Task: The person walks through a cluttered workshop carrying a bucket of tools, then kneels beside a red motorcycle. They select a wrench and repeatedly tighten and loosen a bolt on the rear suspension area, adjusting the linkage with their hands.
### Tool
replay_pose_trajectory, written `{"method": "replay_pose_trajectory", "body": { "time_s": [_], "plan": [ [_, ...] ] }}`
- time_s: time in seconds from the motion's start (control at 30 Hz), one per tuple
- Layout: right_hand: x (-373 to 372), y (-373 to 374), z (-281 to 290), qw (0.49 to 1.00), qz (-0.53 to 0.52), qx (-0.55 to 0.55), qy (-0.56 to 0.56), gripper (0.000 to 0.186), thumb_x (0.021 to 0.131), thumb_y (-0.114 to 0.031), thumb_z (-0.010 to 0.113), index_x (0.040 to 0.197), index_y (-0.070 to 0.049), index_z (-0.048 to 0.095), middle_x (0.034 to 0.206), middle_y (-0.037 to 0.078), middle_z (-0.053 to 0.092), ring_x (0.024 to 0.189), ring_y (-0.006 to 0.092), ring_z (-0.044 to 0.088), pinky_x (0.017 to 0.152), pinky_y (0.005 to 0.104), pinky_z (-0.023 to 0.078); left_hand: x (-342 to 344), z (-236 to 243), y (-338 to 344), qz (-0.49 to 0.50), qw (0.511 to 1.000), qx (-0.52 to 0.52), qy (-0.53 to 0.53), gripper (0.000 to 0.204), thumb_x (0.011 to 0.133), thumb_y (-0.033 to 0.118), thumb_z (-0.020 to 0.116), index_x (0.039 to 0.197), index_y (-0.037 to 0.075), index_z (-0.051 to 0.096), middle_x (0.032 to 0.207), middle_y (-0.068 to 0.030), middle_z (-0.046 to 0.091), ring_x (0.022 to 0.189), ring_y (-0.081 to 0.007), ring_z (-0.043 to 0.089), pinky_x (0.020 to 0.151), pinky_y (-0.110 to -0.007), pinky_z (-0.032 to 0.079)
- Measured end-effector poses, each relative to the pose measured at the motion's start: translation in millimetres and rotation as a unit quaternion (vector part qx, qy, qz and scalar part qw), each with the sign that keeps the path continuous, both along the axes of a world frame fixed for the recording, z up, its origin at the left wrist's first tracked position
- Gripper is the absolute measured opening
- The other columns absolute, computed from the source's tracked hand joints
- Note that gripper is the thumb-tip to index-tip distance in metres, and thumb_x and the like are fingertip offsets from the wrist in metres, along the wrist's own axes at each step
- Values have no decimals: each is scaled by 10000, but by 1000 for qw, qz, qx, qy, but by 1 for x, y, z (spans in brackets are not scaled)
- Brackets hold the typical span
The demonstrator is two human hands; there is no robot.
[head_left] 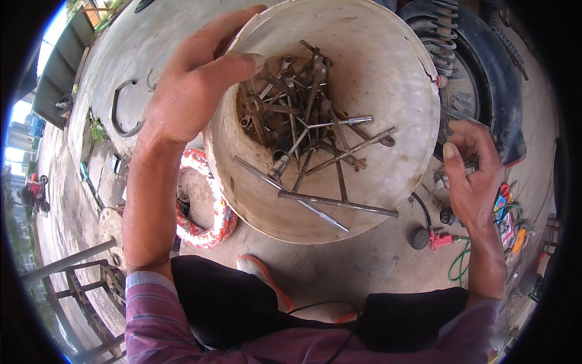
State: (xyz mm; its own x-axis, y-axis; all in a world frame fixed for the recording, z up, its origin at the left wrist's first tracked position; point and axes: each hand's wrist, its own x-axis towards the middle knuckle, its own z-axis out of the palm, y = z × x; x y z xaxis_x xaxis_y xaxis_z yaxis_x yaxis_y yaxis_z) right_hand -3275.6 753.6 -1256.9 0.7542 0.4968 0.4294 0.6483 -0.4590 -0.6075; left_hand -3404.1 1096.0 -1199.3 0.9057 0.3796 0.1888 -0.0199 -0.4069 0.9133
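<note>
A dirty white plastic bucket (388, 79) is tipped so that its mouth faces me. Piled inside are several metal tools, among them a shiny three-armed Y-socket wrench (297, 145) and rusty spanners (257, 109). Long thin bars (339, 203) lie across the lower inner wall. My left hand (206, 79) is closed round the bucket's left rim, its thumb over the edge and its fingers partly hidden behind. Just off the right rim, my right hand (476, 164) hangs with loosely bent fingers, thumb and forefinger apart, and nothing visible between them.
Behind the right rim stand a black wheel (485, 73) and a coil spring (445, 30). A ring wrapped in red-and-white plastic (212, 233) lies on the concrete floor. A pink air tool (441, 241) with a green hose sits at right; a metal frame (79, 279) stands at left.
</note>
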Motion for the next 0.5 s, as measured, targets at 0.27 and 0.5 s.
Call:
{"method": "replay_pose_trajectory", "body": {
  "time_s": [0.27, 0.5],
  "plan": [
    [22, 90, 0, 970, 126, -118, 171, 466, 938, -320, 720, 1227, 42, 664, 968, 160, 759, 825, 237, 713, 753, 383, 554, 6, -3, -35, -26, 994, 101, -35, 624, 884, 122, 577, 1493, -9, 550, 1390, -156, 640, 1298, -246, 571, 1133, -338, 396],
    [64, 175, -81, 954, 96, -120, 257, 508, 935, -410, 716, 1060, 82, 715, 893, 207, 743, 840, 327, 726, 796, 427, 555, 6, -8, -53, -73, 996, 9, -45, 640, 878, 99, 565, 1502, -37, 520, 1381, -167, 632, 1268, -246, 592, 1107, -336, 429]
  ]
}}
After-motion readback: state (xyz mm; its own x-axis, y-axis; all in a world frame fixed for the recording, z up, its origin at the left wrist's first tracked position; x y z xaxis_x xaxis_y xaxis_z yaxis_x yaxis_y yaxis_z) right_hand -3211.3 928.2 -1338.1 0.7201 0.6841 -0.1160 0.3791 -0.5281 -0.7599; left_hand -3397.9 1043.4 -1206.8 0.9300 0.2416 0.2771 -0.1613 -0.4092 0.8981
